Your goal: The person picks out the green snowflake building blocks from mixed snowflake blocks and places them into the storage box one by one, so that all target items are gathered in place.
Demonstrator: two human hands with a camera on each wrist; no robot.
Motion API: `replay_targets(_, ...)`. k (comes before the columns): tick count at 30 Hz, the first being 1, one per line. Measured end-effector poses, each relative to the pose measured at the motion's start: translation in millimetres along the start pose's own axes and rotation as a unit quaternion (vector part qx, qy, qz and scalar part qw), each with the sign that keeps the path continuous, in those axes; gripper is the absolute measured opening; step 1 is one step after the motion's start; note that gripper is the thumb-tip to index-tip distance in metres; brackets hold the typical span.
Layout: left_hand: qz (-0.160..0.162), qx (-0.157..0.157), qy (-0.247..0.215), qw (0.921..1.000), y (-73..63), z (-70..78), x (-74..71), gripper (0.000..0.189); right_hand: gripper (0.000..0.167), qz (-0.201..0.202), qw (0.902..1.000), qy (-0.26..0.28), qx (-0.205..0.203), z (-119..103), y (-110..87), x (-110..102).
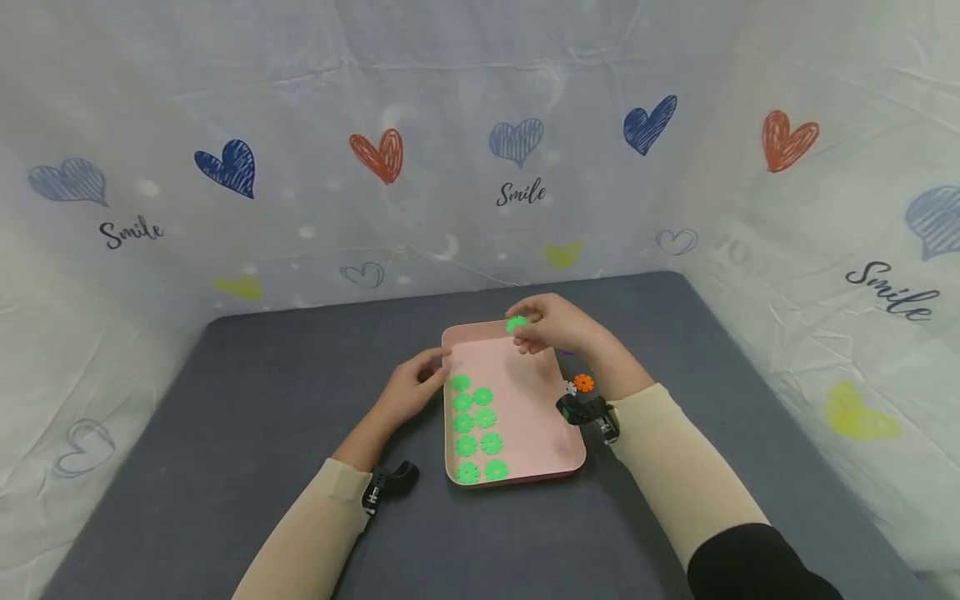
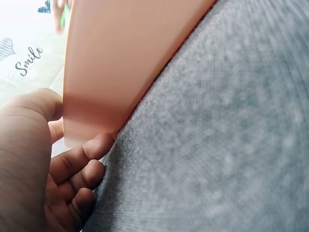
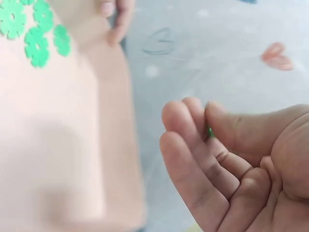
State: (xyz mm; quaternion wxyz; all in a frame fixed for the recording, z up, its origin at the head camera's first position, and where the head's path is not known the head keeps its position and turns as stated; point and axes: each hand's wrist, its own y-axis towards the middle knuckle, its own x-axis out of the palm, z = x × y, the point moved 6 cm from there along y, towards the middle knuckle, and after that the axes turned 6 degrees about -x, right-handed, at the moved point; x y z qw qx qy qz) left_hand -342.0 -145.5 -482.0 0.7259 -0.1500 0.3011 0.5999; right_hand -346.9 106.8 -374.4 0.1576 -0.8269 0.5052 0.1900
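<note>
My right hand (image 1: 557,325) pinches a green notched plastic disc (image 1: 516,323) between thumb and fingertips, above the far right part of a pink tray (image 1: 536,408). Only a sliver of that disc's green edge (image 3: 210,131) shows in the right wrist view. Several matching green discs (image 1: 465,422) lie flat in two columns along the tray's left side. At the tray's left edge, my left hand (image 1: 407,388) holds the rim. The left wrist view has its thumb at the top of the outer wall (image 2: 130,48) and a fingertip by the wall's lower edge.
An orange disc (image 1: 583,382) and a white disc (image 1: 570,387) lie on the grey cloth-covered table (image 1: 300,400) just right of the tray. A bit of purple (image 1: 567,352) shows by the right forearm. A pale curtain (image 1: 450,100) printed with hearts stands behind the table.
</note>
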Motion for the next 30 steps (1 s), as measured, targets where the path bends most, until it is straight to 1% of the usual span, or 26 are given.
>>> replay_targets(2,0.002,-0.002,-0.001,1.0000,-0.7,0.5,0.5,0.039,0.042,-0.009,0.9999,0.013,0.006,5.1,12.9,9.9)
replay_targets(5,0.004,-0.004,-0.003,1.0000,-1.7,2.8,1.6,0.040,0.045,-0.025,0.9996,0.004,0.011,11.4,25.3,24.8)
replay_targets(6,0.003,-0.003,-0.004,1.0000,-1.8,3.6,2.0,0.040,0.046,-0.026,0.9995,-0.015,0.012,13.1,27.7,29.0)
replay_targets(8,0.001,-0.001,-0.004,1.0000,-1.8,5.3,2.6,0.040,0.044,-0.029,0.9962,-0.082,0.010,15.6,31.5,36.7)
replay_targets(9,0.001,0.000,-0.005,1.0000,-1.8,6.2,2.8,0.040,0.042,-0.030,0.9921,-0.122,0.008,16.8,33.2,40.4)
replay_targets(11,-0.001,0.001,-0.004,1.0000,-1.7,6.8,2.5,0.040,0.039,-0.035,0.9826,-0.183,0.001,19.3,36.9,48.2)
replay_targets(13,-0.002,0.001,-0.002,1.0000,-1.7,6.1,1.4,0.039,0.038,-0.047,0.9740,-0.221,-0.009,19.7,40.2,56.7)
replay_targets(17,-0.005,-0.003,-0.001,1.0000,-1.3,3.0,-1.0,0.040,0.041,-0.073,0.9704,-0.229,-0.027,20.7,46.5,73.2)
replay_targets(20,-0.006,-0.004,-0.003,1.0000,-2.3,2.4,-1.0,0.040,0.039,-0.081,0.9667,-0.242,-0.025,22.3,46.4,81.3)
replay_targets(24,-0.005,-0.004,-0.008,0.9999,-4.6,3.7,-0.5,0.039,0.037,-0.089,0.9590,-0.268,-0.019,21.4,41.2,86.9)
replay_targets(27,-0.003,-0.006,-0.013,0.9999,-4.9,3.6,-0.5,0.039,0.036,-0.096,0.9510,-0.292,-0.033,17.8,38.6,89.3)
replay_targets(30,-0.003,-0.008,-0.015,0.9999,-4.6,2.3,-0.1,0.038,0.037,-0.101,0.9451,-0.307,-0.045,11.3,33.4,88.2)
